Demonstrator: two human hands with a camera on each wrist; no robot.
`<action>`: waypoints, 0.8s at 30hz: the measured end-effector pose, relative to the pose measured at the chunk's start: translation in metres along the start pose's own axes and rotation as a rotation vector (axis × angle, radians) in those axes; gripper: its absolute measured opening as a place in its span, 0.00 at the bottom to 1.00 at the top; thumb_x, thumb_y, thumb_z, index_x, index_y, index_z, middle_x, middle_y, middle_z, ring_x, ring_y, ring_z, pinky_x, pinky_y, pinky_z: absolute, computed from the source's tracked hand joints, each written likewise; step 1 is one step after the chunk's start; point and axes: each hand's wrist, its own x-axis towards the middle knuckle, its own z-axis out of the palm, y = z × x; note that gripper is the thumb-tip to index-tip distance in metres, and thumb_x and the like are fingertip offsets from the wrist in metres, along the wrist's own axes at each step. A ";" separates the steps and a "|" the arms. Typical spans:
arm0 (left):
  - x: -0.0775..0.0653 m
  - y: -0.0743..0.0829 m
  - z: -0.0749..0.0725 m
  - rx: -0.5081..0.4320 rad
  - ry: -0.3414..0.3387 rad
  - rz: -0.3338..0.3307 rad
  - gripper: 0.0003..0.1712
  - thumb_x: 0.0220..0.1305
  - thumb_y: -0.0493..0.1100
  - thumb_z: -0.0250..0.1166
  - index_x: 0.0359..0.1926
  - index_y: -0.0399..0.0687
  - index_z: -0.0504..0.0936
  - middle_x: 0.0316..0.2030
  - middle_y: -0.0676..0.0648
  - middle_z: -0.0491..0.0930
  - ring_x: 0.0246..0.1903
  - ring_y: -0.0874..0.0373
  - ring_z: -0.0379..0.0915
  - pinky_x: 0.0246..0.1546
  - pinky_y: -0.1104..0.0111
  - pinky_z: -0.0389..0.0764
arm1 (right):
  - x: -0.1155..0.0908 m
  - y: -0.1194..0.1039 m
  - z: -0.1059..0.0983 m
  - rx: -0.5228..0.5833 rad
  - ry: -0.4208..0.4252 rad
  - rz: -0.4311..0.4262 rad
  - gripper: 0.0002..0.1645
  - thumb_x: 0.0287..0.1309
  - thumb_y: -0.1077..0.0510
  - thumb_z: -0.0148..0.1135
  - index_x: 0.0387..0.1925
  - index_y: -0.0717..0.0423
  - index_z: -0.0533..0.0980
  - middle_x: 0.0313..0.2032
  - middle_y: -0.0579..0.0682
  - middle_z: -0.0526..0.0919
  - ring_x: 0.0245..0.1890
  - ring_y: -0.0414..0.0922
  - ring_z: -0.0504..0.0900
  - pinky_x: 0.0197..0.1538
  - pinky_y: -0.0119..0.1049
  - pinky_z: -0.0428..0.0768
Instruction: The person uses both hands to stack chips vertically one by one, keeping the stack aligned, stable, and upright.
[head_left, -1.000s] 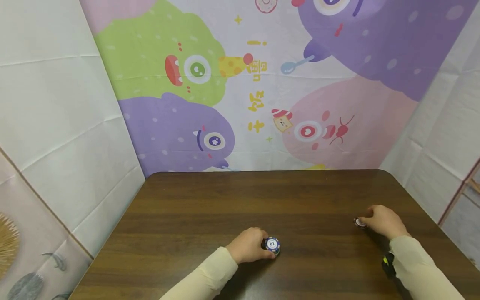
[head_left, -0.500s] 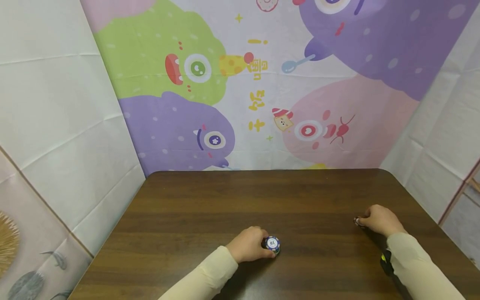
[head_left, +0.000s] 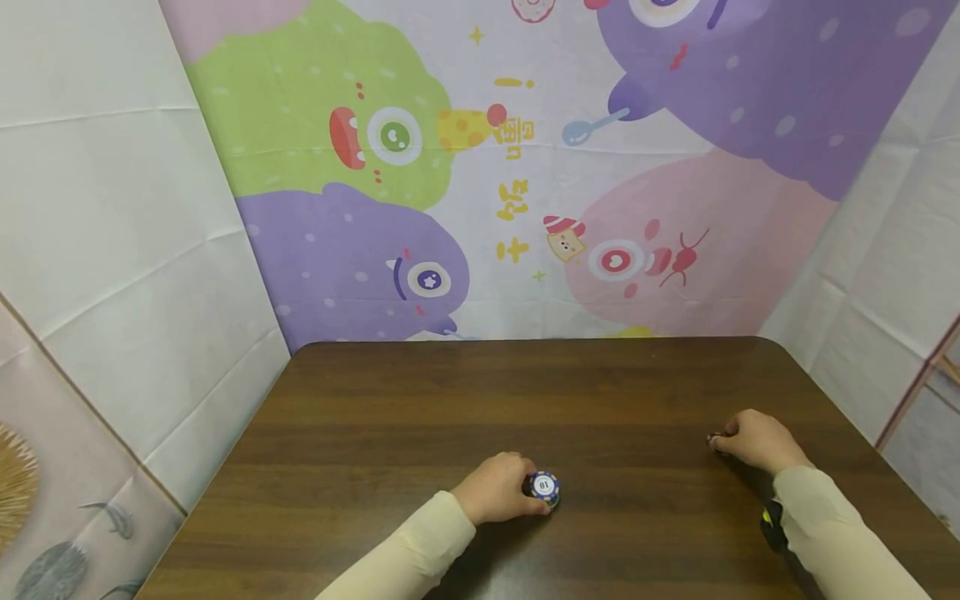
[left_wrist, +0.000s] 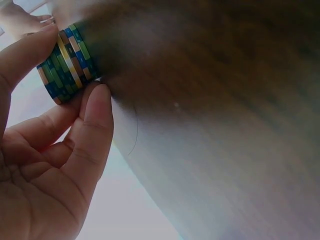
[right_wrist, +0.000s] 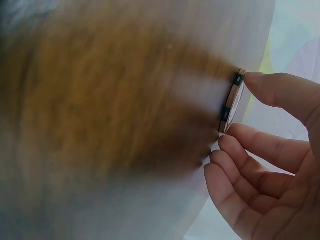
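At the near middle of the table, my left hand [head_left: 495,490] holds a short stack of poker chips [head_left: 543,486] between thumb and fingers. The top chip is blue and white and carries a "10". From the left wrist view, the stack's edge [left_wrist: 65,65] shows blue, green, orange and yellow bands, with the fingertips along its side. Farther right, my right hand [head_left: 761,439] pinches a single poker chip [right_wrist: 232,97] with a dark and orange-brown edge and a pale face. The fingers hide most of that chip in the head view.
Both hands are over a dark brown wooden table [head_left: 420,400] with rounded far corners. A cartoon-printed cloth [head_left: 517,308] hangs along its back edge. Pale panels [head_left: 127,225] stand on either side. A dark band with a yellow-green spot [head_left: 772,525] sits under the right wrist.
My right hand has shifted slightly left, and its fingers now cover more of the single chip. The left hand and its stack stay in place.
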 end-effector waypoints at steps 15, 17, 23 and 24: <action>0.001 0.000 0.001 -0.005 0.000 -0.002 0.23 0.50 0.54 0.76 0.43 0.45 0.85 0.36 0.54 0.85 0.35 0.66 0.75 0.40 0.73 0.76 | -0.002 -0.003 0.002 0.005 0.020 -0.016 0.21 0.53 0.51 0.66 0.35 0.69 0.80 0.32 0.60 0.84 0.31 0.50 0.79 0.35 0.50 0.76; 0.000 0.000 0.000 -0.006 -0.003 -0.004 0.23 0.50 0.54 0.76 0.43 0.45 0.85 0.36 0.53 0.85 0.35 0.66 0.75 0.40 0.73 0.76 | -0.002 -0.002 0.003 0.003 0.024 -0.015 0.20 0.52 0.51 0.67 0.33 0.67 0.80 0.30 0.57 0.84 0.29 0.48 0.78 0.33 0.47 0.75; 0.000 0.000 0.001 0.007 -0.004 -0.007 0.24 0.50 0.54 0.76 0.43 0.44 0.85 0.36 0.54 0.84 0.34 0.67 0.74 0.39 0.73 0.76 | 0.000 -0.002 0.006 0.001 0.020 -0.025 0.18 0.52 0.51 0.66 0.33 0.65 0.79 0.30 0.55 0.82 0.28 0.47 0.75 0.33 0.44 0.74; 0.001 0.000 0.001 0.008 -0.004 -0.007 0.24 0.50 0.54 0.76 0.43 0.44 0.85 0.35 0.54 0.84 0.34 0.67 0.74 0.38 0.73 0.76 | 0.000 -0.003 0.005 0.000 0.019 -0.031 0.19 0.52 0.51 0.66 0.34 0.66 0.79 0.31 0.57 0.83 0.29 0.48 0.76 0.34 0.46 0.75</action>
